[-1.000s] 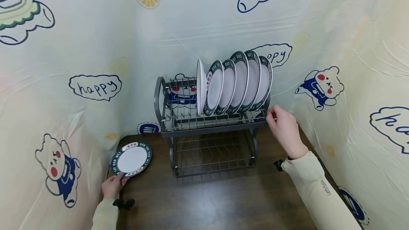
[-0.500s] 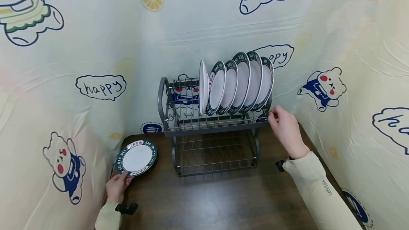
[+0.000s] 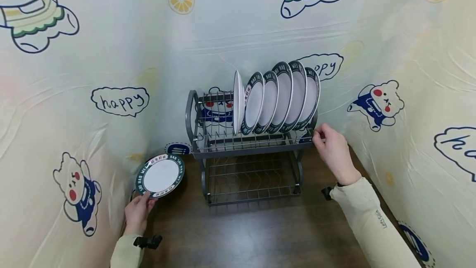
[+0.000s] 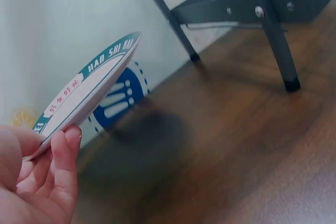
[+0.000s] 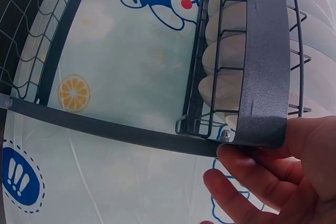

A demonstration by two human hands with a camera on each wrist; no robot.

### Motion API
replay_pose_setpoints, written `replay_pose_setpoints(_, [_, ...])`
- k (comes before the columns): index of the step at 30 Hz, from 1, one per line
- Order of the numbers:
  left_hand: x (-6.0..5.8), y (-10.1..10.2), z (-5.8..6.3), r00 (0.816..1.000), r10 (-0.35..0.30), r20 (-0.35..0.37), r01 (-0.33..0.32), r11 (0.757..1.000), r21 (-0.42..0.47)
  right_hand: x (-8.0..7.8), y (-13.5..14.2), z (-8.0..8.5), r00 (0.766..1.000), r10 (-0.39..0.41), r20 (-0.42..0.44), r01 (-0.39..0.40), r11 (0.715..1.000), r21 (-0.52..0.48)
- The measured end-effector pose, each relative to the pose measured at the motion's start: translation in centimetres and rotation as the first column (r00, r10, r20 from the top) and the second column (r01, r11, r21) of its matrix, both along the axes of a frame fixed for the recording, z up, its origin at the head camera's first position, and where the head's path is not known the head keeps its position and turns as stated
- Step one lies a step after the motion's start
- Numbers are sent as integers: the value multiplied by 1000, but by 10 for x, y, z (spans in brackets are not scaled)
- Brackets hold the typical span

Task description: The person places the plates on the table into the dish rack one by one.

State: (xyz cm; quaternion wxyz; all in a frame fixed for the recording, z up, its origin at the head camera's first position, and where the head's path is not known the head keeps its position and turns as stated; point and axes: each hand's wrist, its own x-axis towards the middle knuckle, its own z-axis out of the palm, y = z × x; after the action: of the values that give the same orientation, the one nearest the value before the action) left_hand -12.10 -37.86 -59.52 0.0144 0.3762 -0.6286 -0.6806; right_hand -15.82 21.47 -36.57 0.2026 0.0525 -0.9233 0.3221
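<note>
At the left, my left hand pinches the near rim of a white plate with a dark green lettered border. The left wrist view shows this plate tilted and raised off the table, thumb on top and fingers underneath, its shadow below. My right hand grips the front right corner of a grey two-tier dish rack. Seen from the right wrist, the fingers bend under the corner of the rack. Several matching plates stand on edge in the upper tier, towards its right side.
Wire slots show at the upper tier's left end. The lower tier is a wire shelf close over the brown wooden table. A pale printed cloth surrounds the back and both sides.
My left hand has lifted the plate's far side and then raised it off the table. The right hand stays on the rack's corner. The head view has shifted slightly.
</note>
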Motion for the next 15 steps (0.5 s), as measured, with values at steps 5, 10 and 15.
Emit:
replay_pose_setpoints(5, [-1,4,14,1000,-15,-11,14,999,-32,0,-1,0,1000,-2,3,2,1000,0])
replay_pose_setpoints(10, [0,7,28,998,-25,-54,24,999,-22,-1,0,-1,1000,1,-9,-1,1000,-3])
replay_pose_setpoints(15, [3,12,46,996,-21,-90,21,1000,4,0,1,-1,1000,4,-9,-4,1000,-5])
